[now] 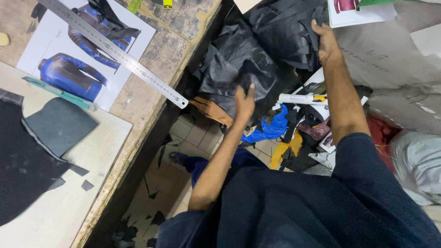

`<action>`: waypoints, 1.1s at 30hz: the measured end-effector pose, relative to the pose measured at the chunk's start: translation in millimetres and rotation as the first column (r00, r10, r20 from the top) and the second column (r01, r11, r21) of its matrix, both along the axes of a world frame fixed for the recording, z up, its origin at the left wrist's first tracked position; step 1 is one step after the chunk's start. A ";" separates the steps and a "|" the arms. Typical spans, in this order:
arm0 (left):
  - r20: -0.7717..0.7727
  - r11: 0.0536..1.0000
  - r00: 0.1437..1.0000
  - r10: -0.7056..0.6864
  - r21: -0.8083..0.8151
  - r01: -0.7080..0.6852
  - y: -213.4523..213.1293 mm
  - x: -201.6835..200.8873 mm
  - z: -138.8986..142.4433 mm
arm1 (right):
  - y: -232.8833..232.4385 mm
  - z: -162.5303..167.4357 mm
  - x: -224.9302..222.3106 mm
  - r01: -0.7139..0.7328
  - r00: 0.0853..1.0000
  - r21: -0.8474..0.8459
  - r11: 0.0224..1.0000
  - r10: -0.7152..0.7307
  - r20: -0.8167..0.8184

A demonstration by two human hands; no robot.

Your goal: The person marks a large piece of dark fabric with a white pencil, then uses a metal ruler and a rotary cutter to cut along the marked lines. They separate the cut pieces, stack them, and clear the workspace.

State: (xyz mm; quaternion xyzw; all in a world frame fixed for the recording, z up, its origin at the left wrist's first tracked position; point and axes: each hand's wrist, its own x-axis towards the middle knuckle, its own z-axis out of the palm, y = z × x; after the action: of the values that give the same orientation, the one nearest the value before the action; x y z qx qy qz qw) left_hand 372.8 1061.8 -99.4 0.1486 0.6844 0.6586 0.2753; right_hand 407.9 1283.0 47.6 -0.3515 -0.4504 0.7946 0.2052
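We see 2 bare hands in a heap of crumpled black leather pieces point(239, 59) piled on the floor beside the table point(161, 50). The left hand point(244, 103) presses on the lower fold, fingers closed on the leather with the thumb up. The right hand point(325, 43) lies higher on a second dark sheet; its fingers seem curled into the material, though the fingertips are hidden. Below the heap lie a blue scrap point(271, 128), a yellow scrap point(284, 151) and a white tube-shaped tool point(301, 98). On the table rest a long steel ruler point(115, 50), a printed sheet showing blue jackets point(82, 55) and a grey cut panel point(59, 124).
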 end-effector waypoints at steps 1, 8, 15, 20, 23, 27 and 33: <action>-0.007 0.996 0.999 -0.039 0.082 0.039 16.3 -4.7 2.7 | -1.3 1.8 -0.3 -0.013 1.000 -0.004 1.000 0.013 -0.024; -0.224 0.988 0.963 0.150 0.073 -0.136 49.6 -51.6 -17.2 | 8.1 3.4 7.1 -0.098 0.995 0.192 0.976 0.098 0.006; 0.251 0.999 0.967 0.043 -0.017 -0.040 26.8 -61.9 -48.7 | 33.2 -3.1 11.8 -0.147 0.987 0.353 0.924 0.159 -0.005; -0.065 0.993 0.997 -0.037 0.108 0.044 26.4 -53.5 -41.6 | 52.6 -6.9 14.2 -0.102 0.993 0.374 0.922 0.118 -0.019; -0.431 0.991 0.899 -0.076 -0.129 0.023 19.6 -62.4 -28.3 | 66.5 0.2 21.5 -0.038 0.986 0.402 0.915 0.100 -0.134; -0.377 0.873 0.923 -0.080 -0.473 -0.118 11.2 -57.1 -17.6 | 87.5 24.7 51.6 0.069 0.956 0.391 0.918 0.051 -0.288; 0.045 0.992 0.996 -0.081 0.105 0.076 66.9 26.5 -6.2 | 79.6 71.8 111.2 0.229 0.918 0.382 0.895 -0.069 -0.390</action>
State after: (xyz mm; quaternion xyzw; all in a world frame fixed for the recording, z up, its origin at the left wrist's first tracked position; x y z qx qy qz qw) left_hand 399.3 1128.7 -105.6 0.1732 0.6359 0.6853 0.3098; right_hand 519.1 1362.7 119.4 -0.1786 -0.5357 0.7118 0.4177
